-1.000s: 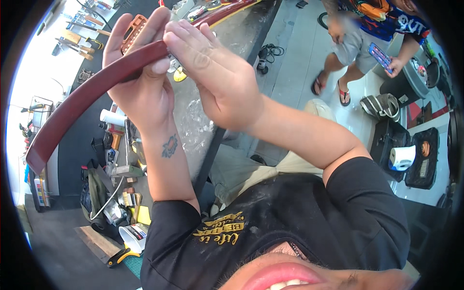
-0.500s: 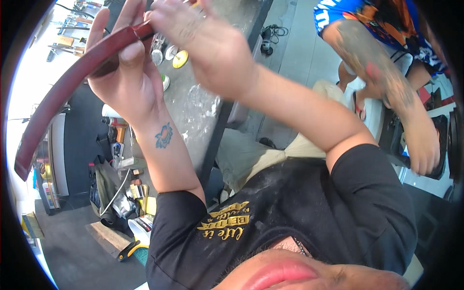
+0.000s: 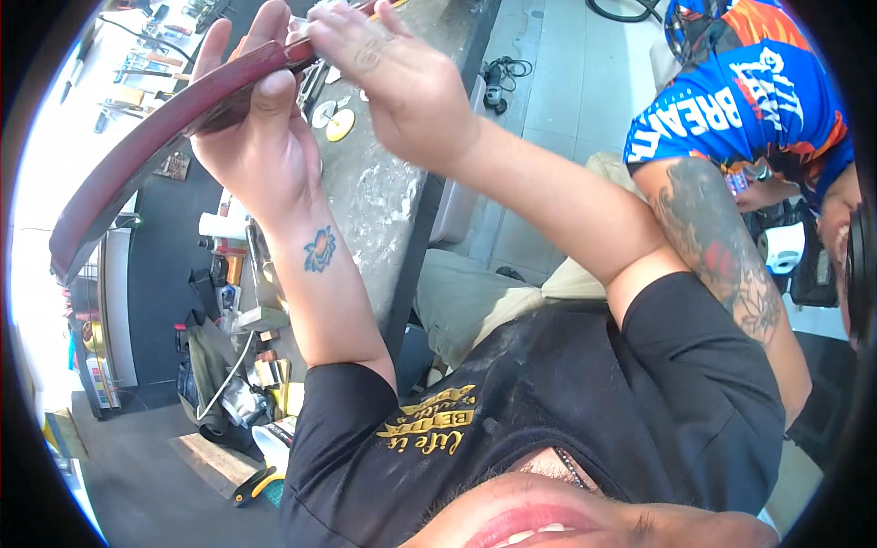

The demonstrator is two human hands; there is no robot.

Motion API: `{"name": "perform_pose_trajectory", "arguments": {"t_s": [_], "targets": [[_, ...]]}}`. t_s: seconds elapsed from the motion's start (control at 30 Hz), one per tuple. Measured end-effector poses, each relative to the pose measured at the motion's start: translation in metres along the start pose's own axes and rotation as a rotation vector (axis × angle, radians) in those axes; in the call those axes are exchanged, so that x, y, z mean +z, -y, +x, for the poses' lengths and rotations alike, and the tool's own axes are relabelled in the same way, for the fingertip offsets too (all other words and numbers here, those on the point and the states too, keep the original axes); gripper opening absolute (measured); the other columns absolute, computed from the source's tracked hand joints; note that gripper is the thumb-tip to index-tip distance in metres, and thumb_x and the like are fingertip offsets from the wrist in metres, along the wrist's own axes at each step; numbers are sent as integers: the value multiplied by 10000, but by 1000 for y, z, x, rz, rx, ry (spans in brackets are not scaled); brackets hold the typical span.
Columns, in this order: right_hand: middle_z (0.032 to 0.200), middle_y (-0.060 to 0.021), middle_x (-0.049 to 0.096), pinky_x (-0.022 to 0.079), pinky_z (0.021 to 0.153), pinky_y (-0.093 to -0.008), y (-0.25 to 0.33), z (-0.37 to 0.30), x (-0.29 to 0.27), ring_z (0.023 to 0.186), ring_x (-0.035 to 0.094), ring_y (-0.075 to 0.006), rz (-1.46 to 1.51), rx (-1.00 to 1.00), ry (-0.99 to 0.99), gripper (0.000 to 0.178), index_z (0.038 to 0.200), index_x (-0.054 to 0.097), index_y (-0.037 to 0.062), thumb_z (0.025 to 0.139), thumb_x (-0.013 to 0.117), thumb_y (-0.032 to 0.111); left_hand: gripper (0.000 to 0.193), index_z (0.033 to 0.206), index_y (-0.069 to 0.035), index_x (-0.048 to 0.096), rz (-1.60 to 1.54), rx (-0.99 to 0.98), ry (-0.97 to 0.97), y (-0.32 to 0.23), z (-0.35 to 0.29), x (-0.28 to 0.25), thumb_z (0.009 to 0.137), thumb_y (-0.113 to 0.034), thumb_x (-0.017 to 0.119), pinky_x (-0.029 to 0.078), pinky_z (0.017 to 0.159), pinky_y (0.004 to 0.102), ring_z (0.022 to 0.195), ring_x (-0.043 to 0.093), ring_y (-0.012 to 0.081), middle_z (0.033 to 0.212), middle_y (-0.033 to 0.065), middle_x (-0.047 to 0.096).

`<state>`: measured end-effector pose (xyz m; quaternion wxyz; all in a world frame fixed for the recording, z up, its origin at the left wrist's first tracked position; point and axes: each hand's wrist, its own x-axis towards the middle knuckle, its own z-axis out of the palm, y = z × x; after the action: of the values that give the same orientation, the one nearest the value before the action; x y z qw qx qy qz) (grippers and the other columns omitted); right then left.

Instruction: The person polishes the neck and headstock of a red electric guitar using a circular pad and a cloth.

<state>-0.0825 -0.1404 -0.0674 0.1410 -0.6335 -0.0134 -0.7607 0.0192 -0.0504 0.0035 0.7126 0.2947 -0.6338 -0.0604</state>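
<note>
We hold a long, curved dark-red strip [image 3: 155, 151] above the counter [image 3: 384, 201], over its left edge. Its long axis runs from lower left up to upper right, bowed upward. Our left hand [image 3: 260, 146] wraps it, grip closed. Our right hand [image 3: 402, 87] presses fingertips on its upper end; whatever is done there looks unfinished, though we cannot tell how far.

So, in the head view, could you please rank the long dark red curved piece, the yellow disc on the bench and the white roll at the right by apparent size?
1. Dark red curved piece, held near the camera in the left hand.
2. White roll.
3. Yellow disc.
The last two look close in size, and their distances differ, so that order is unsure.
</note>
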Motion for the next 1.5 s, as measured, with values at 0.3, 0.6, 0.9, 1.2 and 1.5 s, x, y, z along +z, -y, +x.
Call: {"name": "perform_pose_trajectory", "arguments": {"t_s": [0.3,0.6,0.9,1.2,1.5], "targets": [[1443,-196,642,356,1217,-555,-24,-7,19,1403,572,-356,-103,142,52,571,1442,639,73,891,565,-56,744,1482,119,423,-45,16,-40,5,13,-25,918,-141,833,599,1038,506,1252,655,448,1362,396,602],[1452,-169,642,347,1212,-592,-28,0,18,1403,567,-374,-193,152,123,559,1443,642,64,902,565,-51,838,1492,136,397,-68,-12,-63,-1,10,-16,864,-149,873,539,1111,514,1310,618,456,1353,401,607],[1441,-204,637,373,1225,-532,-8,6,15,1385,582,-363,-85,199,149,630,1462,623,66,856,543,-88,888,1505,137,377,35,1,-67,-3,10,-21,888,-274,866,593,1062,497,1329,599,459,1389,414,570],[1402,-185,666,465,1157,-524,6,18,0,1306,639,-366,-12,39,149,599,1429,625,32,841,572,-67,940,1507,158,345,78,-5,-52,-8,6,-9,881,-308,870,564,1091,525,1350,579,466,1407,423,549],[1416,-205,652,445,1186,-496,-5,28,-8,1322,628,-371,67,81,256,610,1432,632,42,852,549,-128,973,1512,151,339,59,-58,-87,-10,8,-4,862,-323,886,550,1107,524,1334,590,471,1406,417,553]]}}
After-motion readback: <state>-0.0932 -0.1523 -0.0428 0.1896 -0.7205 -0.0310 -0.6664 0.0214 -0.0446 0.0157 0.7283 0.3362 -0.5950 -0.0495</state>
